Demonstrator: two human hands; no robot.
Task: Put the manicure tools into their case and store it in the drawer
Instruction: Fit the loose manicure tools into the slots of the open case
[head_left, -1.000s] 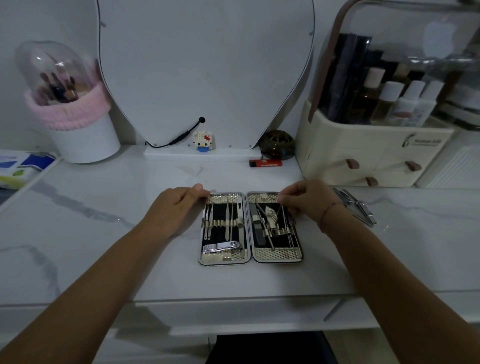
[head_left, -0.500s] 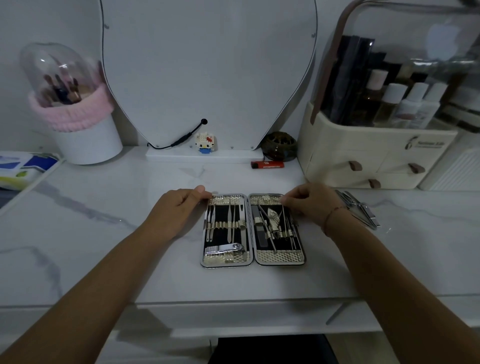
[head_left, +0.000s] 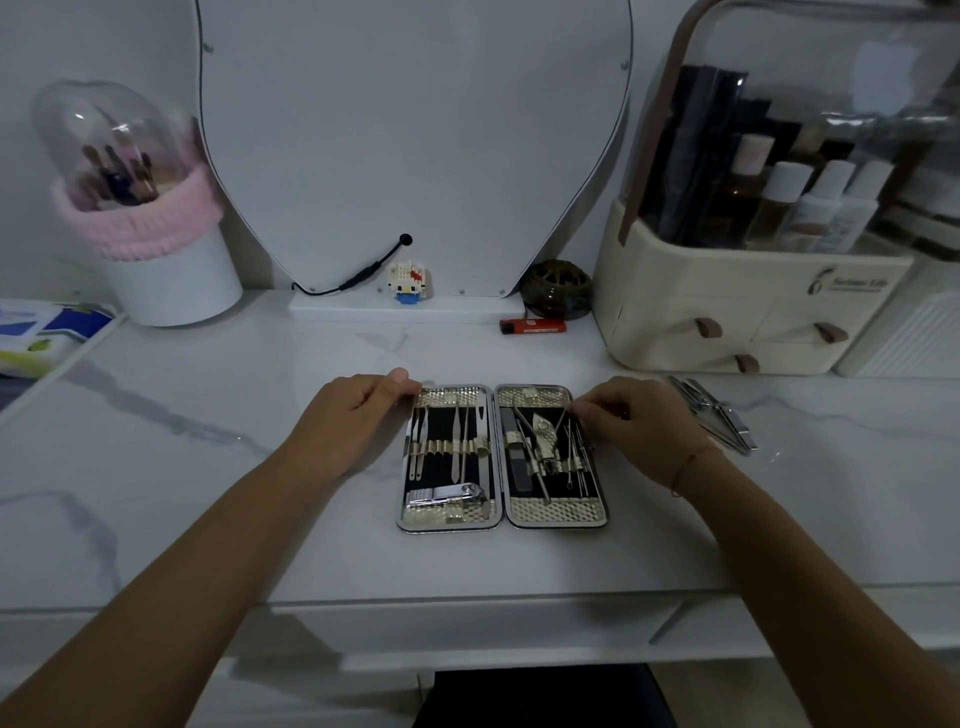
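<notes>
The manicure case (head_left: 556, 512) lies open flat on the white marble table, its two black-lined halves side by side with several metal tools in the elastic loops. My left hand (head_left: 358, 410) grips the top left corner of the left half, thumb on its rim. My right hand (head_left: 631, 421) is at the upper right of the right half, with its fingertips pinched on a thin metal pick (head_left: 563, 418) that sits slanted among the other picks. A few loose metal tools (head_left: 714, 418) lie on the table just right of my right hand. A closed drawer front (head_left: 467, 623) runs under the table edge.
A cream cosmetics organiser (head_left: 727, 322) with small drawers stands at the back right. An orange lighter (head_left: 532, 326), a dark round jar (head_left: 558, 288) and a small toy figure (head_left: 409, 283) sit by the mirror base. A white brush holder (head_left: 171, 280) stands back left.
My right hand's fingertips have slid slightly down from the case's top rim onto the thin picks. My left hand stays on the case's corner.
</notes>
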